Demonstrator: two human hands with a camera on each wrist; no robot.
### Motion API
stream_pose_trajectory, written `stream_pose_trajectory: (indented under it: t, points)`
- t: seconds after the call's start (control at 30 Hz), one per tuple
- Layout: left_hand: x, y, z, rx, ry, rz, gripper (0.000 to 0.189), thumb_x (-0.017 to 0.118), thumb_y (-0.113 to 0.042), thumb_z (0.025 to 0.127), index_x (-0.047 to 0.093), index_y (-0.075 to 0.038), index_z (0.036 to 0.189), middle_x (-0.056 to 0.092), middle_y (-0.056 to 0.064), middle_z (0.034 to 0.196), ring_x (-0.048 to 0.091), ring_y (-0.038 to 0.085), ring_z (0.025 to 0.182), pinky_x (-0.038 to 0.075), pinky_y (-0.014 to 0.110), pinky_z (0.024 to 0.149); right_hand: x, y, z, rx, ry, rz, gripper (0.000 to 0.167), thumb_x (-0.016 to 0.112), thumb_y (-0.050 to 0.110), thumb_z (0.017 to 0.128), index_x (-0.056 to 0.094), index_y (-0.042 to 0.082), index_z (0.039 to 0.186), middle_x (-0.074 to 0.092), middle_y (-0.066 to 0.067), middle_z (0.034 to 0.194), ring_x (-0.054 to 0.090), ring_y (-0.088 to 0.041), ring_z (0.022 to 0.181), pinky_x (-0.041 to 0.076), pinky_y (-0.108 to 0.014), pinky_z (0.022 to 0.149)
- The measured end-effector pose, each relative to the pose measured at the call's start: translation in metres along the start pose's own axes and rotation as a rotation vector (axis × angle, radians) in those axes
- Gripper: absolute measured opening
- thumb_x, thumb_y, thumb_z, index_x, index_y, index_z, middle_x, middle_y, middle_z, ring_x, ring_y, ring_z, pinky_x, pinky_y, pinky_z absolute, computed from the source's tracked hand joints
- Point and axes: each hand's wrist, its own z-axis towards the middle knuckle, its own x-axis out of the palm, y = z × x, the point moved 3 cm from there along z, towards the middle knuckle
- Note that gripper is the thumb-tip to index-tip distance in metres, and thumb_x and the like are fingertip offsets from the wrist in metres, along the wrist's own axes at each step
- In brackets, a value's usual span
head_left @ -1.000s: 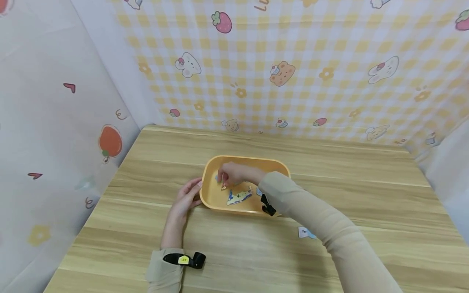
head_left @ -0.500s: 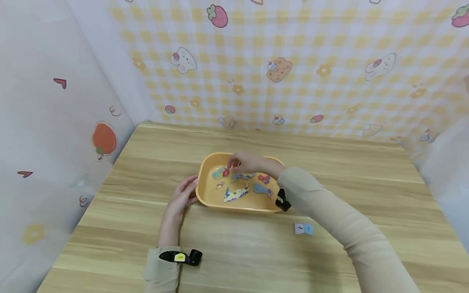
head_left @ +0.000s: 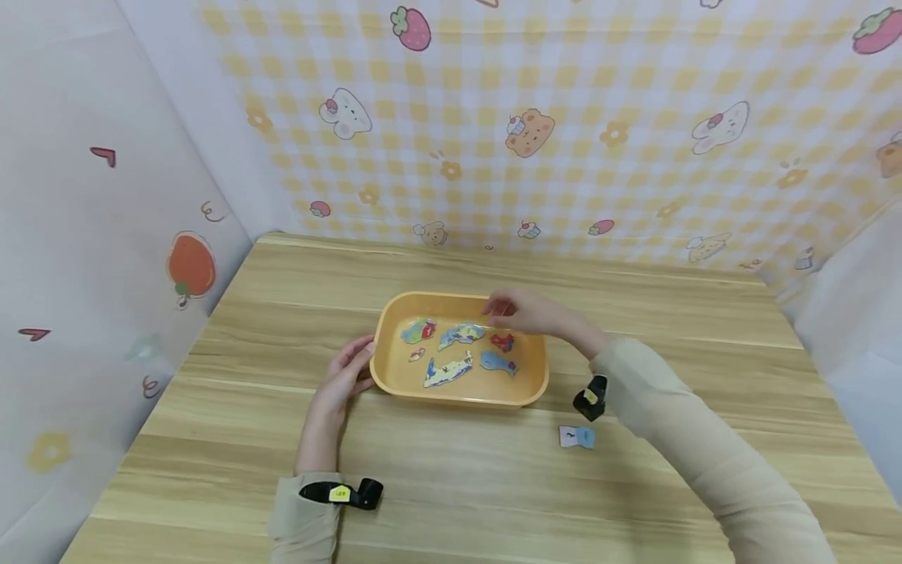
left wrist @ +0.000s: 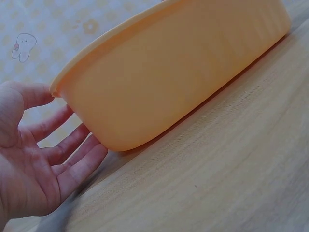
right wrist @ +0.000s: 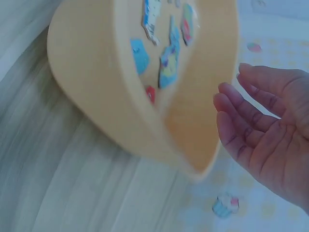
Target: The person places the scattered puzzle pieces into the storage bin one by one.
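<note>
An orange plastic tub (head_left: 391, 372) stands on the wooden table with several flat, colourful printed cut-out pieces lying apart inside it. Among them are a cream-and-blue piece (head_left: 448, 370), a blue fish-like piece (head_left: 499, 362), a red piece (head_left: 502, 342) and a green-and-red piece (head_left: 419, 330). My left hand (head_left: 345, 374) touches the tub's left end; in the left wrist view its thumb meets the rim and its fingers (left wrist: 82, 166) rest against the outer wall. Over the tub's back right rim hovers my right hand (head_left: 528, 312), fingers loosely bent, holding nothing in the right wrist view (right wrist: 265, 130).
A small white-and-blue piece (head_left: 576, 437) lies on the table (head_left: 458, 486) in front of the tub's right end, near the right forearm. Behind the table hangs a yellow checked cloth (head_left: 451, 117); a white printed cloth (head_left: 92, 313) hangs at the left.
My right hand has moved right, from the tub's left part to its back right rim, uncovering the pieces. The left hand stays against the tub. The head view has shifted slightly.
</note>
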Motion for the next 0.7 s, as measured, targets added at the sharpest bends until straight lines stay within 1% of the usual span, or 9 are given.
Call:
stream_pose_trajectory:
  t: [0.1, 0.27, 0.33, 0.47, 0.57, 0.7]
  points:
    - [-0.002, 0.000, -0.001, 0.006, 0.005, 0.008, 0.049, 0.049, -0.035, 0.093, 0.040, -0.010, 0.135, 0.053, 0.001, 0.117, 0.057, 0.004, 0.088, 0.050, 0.020, 0.076, -0.007, -0.007, -0.012, 0.025, -0.046, 0.009, 0.024, 0.058, 0.009, 0.088, 0.058, -0.005, 0.108, 0.063, -0.016, 0.099, 0.059, -0.026, 0.092, 0.049, -0.037, 0.084]
    - [-0.006, 0.000, -0.002, 0.020, 0.003, 0.022, 0.050, 0.049, -0.037, 0.093, 0.040, -0.011, 0.134, 0.053, 0.001, 0.116, 0.057, 0.005, 0.089, 0.051, 0.021, 0.077, -0.014, -0.022, -0.028, 0.052, -0.123, 0.020, 0.025, 0.057, 0.010, 0.089, 0.057, -0.005, 0.109, 0.062, -0.017, 0.098, 0.059, -0.027, 0.092, 0.049, -0.041, 0.084]
    - [-0.007, 0.000, -0.002, 0.024, 0.001, 0.024, 0.051, 0.049, -0.037, 0.093, 0.040, -0.010, 0.135, 0.054, 0.002, 0.117, 0.058, 0.005, 0.089, 0.051, 0.021, 0.077, -0.015, -0.029, -0.033, 0.060, -0.156, 0.022, 0.026, 0.056, 0.009, 0.090, 0.056, -0.006, 0.110, 0.061, -0.018, 0.097, 0.059, -0.028, 0.090, 0.050, -0.040, 0.082]
    - [-0.005, 0.000, -0.001, 0.021, 0.003, 0.019, 0.049, 0.049, -0.036, 0.093, 0.041, -0.010, 0.134, 0.053, 0.004, 0.120, 0.058, 0.005, 0.089, 0.051, 0.021, 0.077, -0.015, -0.042, -0.049, 0.121, -0.200, 0.048, 0.028, 0.051, 0.006, 0.091, 0.050, -0.008, 0.116, 0.059, -0.020, 0.098, 0.058, -0.029, 0.089, 0.051, -0.036, 0.075]
    - [-0.004, 0.000, -0.001, 0.019, 0.004, 0.017, 0.047, 0.049, -0.034, 0.094, 0.041, -0.011, 0.134, 0.052, 0.006, 0.122, 0.058, 0.005, 0.090, 0.051, 0.022, 0.077, -0.012, -0.051, -0.062, 0.160, -0.194, 0.068, 0.032, 0.051, 0.003, 0.091, 0.045, -0.010, 0.119, 0.057, -0.021, 0.097, 0.058, -0.028, 0.088, 0.051, -0.033, 0.072]
    - [-0.002, 0.000, -0.001, 0.020, 0.004, 0.015, 0.048, 0.049, -0.034, 0.094, 0.041, -0.010, 0.134, 0.053, 0.006, 0.122, 0.058, 0.005, 0.089, 0.051, 0.021, 0.077, -0.004, -0.060, -0.079, 0.142, -0.135, 0.069, 0.030, 0.056, -0.001, 0.086, 0.048, -0.014, 0.113, 0.059, -0.023, 0.093, 0.060, -0.027, 0.085, 0.052, -0.034, 0.072]
